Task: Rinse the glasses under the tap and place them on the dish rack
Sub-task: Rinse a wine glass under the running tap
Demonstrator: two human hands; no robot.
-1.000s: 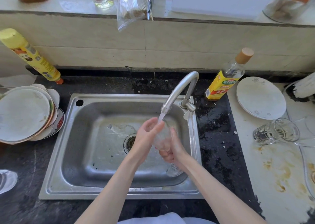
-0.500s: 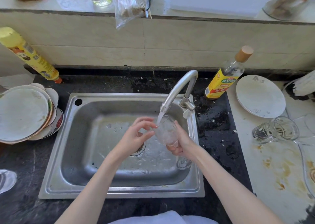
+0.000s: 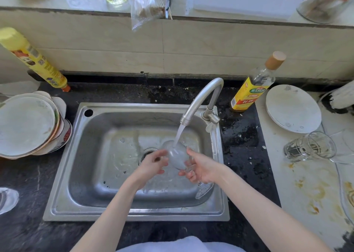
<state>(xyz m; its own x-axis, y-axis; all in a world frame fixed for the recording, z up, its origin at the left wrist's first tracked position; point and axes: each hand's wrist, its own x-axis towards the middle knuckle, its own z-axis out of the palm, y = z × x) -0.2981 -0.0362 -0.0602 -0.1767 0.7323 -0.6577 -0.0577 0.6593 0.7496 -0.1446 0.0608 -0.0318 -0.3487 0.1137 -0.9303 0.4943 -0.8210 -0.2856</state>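
A clear stemmed glass (image 3: 177, 157) is tilted over the steel sink (image 3: 63, 175), its bowl under the water running from the tap (image 3: 201, 98). My right hand (image 3: 203, 168) holds it near the stem, and the foot (image 3: 204, 191) sticks out below that hand. My left hand (image 3: 153, 164) touches the left side of the bowl with its fingertips. Another clear glass (image 3: 310, 147) lies on its side on the right counter. A further glass (image 3: 7, 200) shows partly at the left edge.
A stack of plates (image 3: 28, 125) stands left of the sink and a white plate (image 3: 293, 108) lies to the right. A yellow-labelled bottle (image 3: 252, 87) stands behind the tap, a yellow bottle (image 3: 32, 60) leans at the back left. A clear tray edge (image 3: 344, 190) runs along the far right.
The glass has dropped lower in the sink and tilted further under the stream. My left hand slid from over the rim to the side of the bowl.
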